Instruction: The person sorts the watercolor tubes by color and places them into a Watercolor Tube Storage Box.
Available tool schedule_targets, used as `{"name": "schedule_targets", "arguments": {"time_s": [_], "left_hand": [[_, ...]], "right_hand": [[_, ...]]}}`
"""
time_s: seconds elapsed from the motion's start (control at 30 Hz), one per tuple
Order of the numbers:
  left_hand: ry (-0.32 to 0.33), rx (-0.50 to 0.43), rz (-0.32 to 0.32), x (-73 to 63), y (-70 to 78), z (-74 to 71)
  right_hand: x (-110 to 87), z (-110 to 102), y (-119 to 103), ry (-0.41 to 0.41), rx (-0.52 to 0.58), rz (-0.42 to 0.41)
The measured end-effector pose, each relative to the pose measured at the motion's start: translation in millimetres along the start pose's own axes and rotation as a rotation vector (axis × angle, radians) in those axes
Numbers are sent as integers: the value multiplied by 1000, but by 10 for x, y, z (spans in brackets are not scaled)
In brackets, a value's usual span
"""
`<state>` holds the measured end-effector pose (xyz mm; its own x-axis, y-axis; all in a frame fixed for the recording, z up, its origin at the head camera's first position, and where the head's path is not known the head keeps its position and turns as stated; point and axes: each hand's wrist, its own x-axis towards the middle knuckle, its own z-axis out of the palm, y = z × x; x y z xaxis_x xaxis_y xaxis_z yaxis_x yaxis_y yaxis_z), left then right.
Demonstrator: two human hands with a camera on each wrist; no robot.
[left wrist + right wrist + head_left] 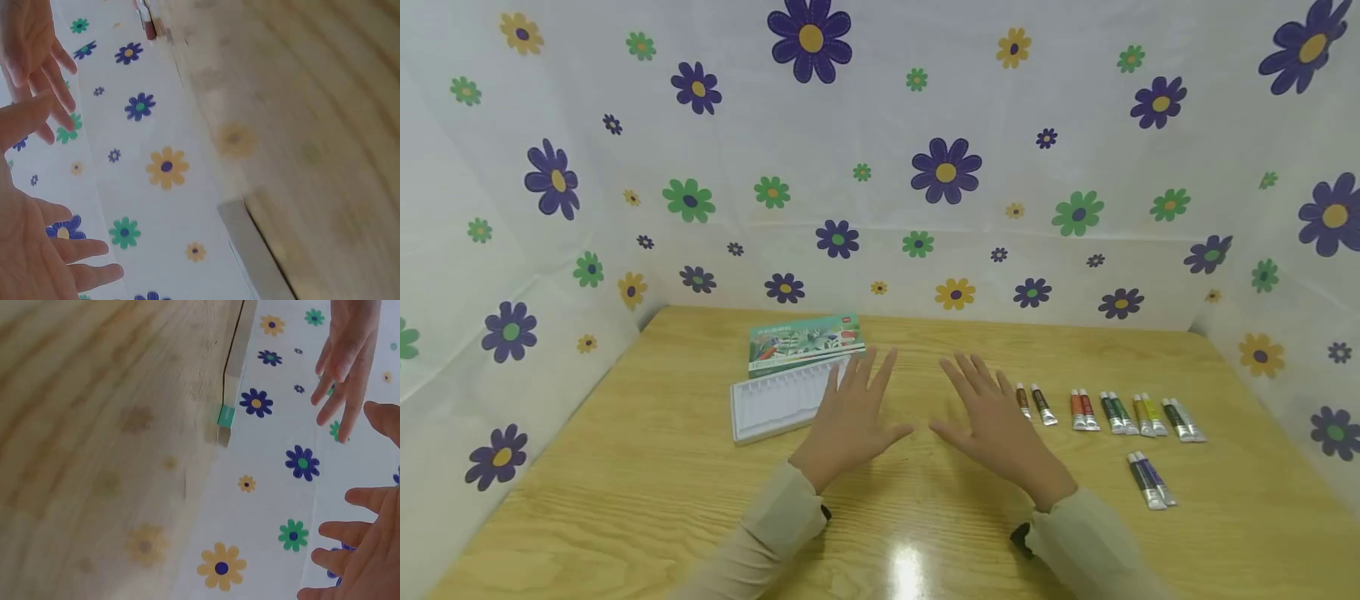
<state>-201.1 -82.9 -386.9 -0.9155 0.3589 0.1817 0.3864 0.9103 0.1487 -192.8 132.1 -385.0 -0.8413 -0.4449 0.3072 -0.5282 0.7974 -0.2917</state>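
Note:
Both hands hover palm down above the wooden table, fingers spread and holding nothing. My left hand [853, 421] overlaps the right end of a white plastic tray [775, 402] in the head view; slots run along the tray. Behind that tray lies a green illustrated paint box [805, 340]. Opposite, my right hand [1003, 429] is nearest two brown and dark paint tubes [1042, 405], partly covering one of them. The wrist views show the left palm [31, 250] and the right palm [369, 550] with straight fingers, well apart from each other.
Pairs of paint tubes stand in a row at the right: red ones [1085, 410], green ones [1118, 414], yellow ones [1149, 415], and a dark and silver pair [1183, 421]. Nearer lies a dark and blue pair [1151, 481]. A flowered white cloth [880, 125] encloses the table [625, 500].

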Motion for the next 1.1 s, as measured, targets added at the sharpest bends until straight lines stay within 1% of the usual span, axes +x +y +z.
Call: {"name": "schedule_targets", "arguments": {"time_s": [0.1, 0.23, 0.33, 0.4, 0.47, 0.53, 0.63, 0.7, 0.77, 0.93, 1.1], "left_hand": [[21, 15, -1, -31, -184, -64], [50, 14, -3, -77, -462, -122], [36, -3, -10, -111, -671, -157], [13, -23, -19, -132, -805, -177], [-13, -48, -41, -148, -932, -192], [-41, -75, -69, -163, -1058, -196], [-86, -91, -113, -184, -1221, -193], [-113, -81, -122, -191, -1312, -182], [-135, -69, -129, -192, -1385, -170], [-165, -57, -132, -197, -1521, -131], [-168, -51, -140, -208, -1586, -100]], "right_hand": [[143, 3, -70, -30, 63, -60], [386, 31, -167, -77, 127, -152], [590, 106, -240, -116, 154, -233], [730, 188, -286, -142, 166, -286], [867, 277, -339, -166, 165, -332], [1005, 378, -395, -206, 168, -349], [1195, 513, -485, -286, 172, -345], [1307, 594, -536, -344, 167, -332], [1396, 659, -574, -381, 145, -330], [1551, 789, -632, -449, 59, -306], [1638, 872, -666, -489, -19, -314]]}}
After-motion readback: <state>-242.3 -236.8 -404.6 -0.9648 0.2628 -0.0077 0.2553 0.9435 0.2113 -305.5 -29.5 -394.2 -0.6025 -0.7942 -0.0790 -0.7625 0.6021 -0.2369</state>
